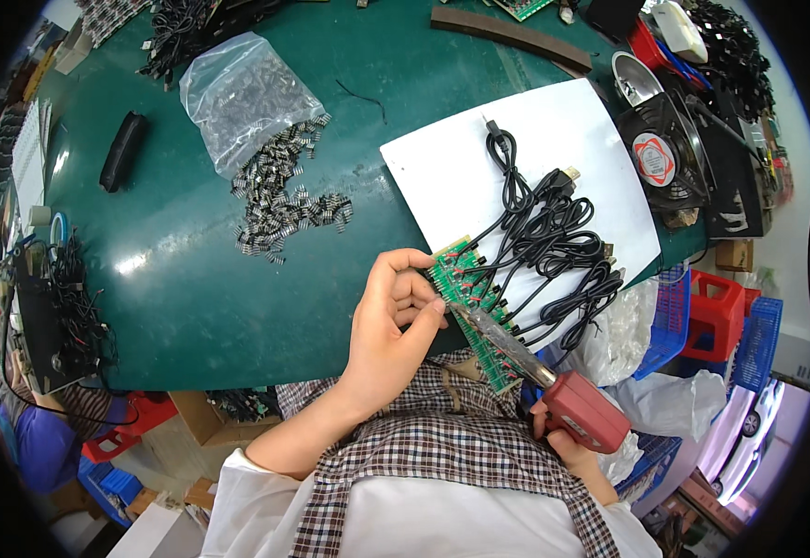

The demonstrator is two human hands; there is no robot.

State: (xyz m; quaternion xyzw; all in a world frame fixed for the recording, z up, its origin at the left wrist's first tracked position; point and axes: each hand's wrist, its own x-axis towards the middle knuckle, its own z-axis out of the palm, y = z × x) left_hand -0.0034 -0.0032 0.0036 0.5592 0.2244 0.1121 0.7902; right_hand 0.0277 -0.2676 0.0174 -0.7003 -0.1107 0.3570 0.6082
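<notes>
Far left of the fingers, a clear bag (pixel 242 93) and a heap of small metal parts (pixel 289 200) are lying on the green surface (pixel 191 298), apparently waiting. The left hand (pixel 391 321) is pinching the green circuit board (pixel 465 288), fingers (pixel 424 302) clamped on its edge. Right of them, black cables (pixel 544 242) are already trailing from the board across white paper (pixel 600 139). The right hand (pixel 563 442) is gripping a red soldering gun (pixel 584 409), fingers wrapped tight, its tip resting on the board; soldering looks unfinished.
</notes>
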